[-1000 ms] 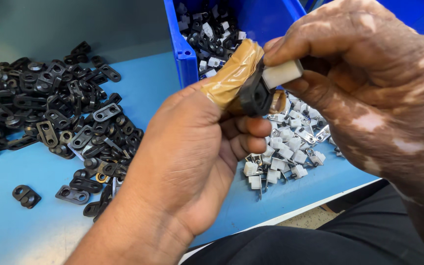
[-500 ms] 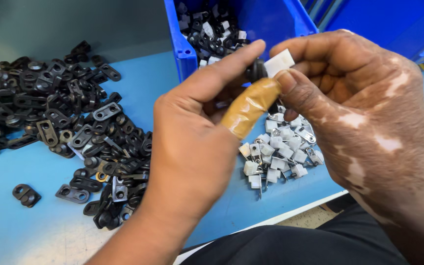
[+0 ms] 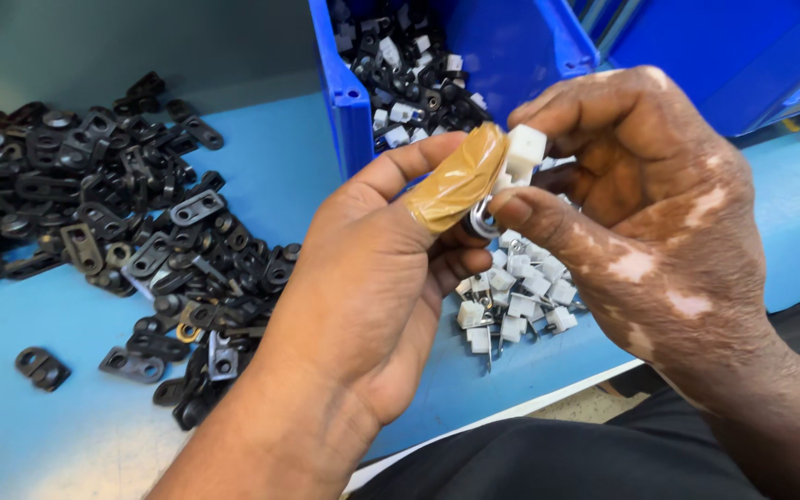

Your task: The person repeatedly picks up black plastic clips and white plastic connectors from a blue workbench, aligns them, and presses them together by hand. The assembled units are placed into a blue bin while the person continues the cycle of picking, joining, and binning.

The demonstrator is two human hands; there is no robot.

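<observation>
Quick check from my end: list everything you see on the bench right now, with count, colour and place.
black clips: a large loose pile, too many to count, black with some grey metal, left on the blue table
stray black clip: one, black, alone near the table's left front edge
white clips: a small heap, white with metal pins, on the table under the hands
blue bin: one, blue, at the back centre, holding mixed black and white parts
second blue bin: one, blue, far right back
blue table: one, light blue
white clip: one, white, pinched between both hands
left hand: tan tape on the thumb, on the white clip
right hand: fingers gripping the white clip
</observation>
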